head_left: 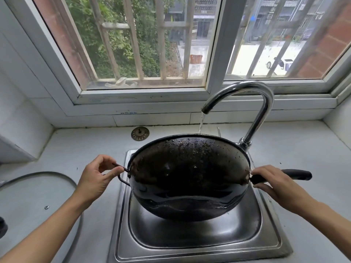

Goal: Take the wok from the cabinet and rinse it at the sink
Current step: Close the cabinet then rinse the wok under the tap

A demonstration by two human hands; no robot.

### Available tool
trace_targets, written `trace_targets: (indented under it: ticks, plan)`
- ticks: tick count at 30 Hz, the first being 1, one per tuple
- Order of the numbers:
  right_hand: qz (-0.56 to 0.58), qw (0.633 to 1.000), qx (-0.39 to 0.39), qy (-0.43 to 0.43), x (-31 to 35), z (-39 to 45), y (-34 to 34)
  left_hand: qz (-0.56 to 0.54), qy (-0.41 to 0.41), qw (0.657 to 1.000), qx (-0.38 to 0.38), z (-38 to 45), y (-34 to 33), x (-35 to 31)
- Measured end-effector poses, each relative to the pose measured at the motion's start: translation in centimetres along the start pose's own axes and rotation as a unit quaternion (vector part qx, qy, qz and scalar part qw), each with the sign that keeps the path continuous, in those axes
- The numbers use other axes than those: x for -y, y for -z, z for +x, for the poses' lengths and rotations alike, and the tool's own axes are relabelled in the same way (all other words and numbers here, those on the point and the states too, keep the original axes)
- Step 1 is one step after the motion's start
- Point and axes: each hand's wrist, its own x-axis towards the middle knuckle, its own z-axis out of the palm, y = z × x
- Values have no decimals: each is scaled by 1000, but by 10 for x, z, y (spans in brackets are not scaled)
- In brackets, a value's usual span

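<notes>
- Wok [190, 179] held tilted over the sink [199, 242], water pooled inside.
- Left hand [95, 179] pinches the wire loop handle [122, 174].
- Right hand [273, 185] grips the long black handle [296, 174].
- Faucet [252, 103] running behind the wok's far rim.

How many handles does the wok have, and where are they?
2. A wire loop handle on the wok's left side, pinched by the left hand, and a long black handle on its right, under the right hand.
</notes>
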Motion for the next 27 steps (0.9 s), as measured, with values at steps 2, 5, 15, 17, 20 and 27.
trace_targets:
  ticks: [2,5,15,17,20,27]
  plan:
    - [1,1000,9,-8,-2,1,0,-9,8,1000,2,2,-3,2]
    - [7,1000,16,-8,-3,4,1,-31,21,999,-4,5,-10,4]
    - [47,997,25,-50,-11,19,-1,-23,52,998,-5,24,-21,4]
    - [63,996,17,-66,-9,20,0,-26,61,998,-6,27,-22,4]
    - [78,996,0,-51,-3,21,3,-25,73,997,-4,30,-22,5]
    - [31,999,28,-14,-3,19,3,-17,105,994,-5,30,-22,10]
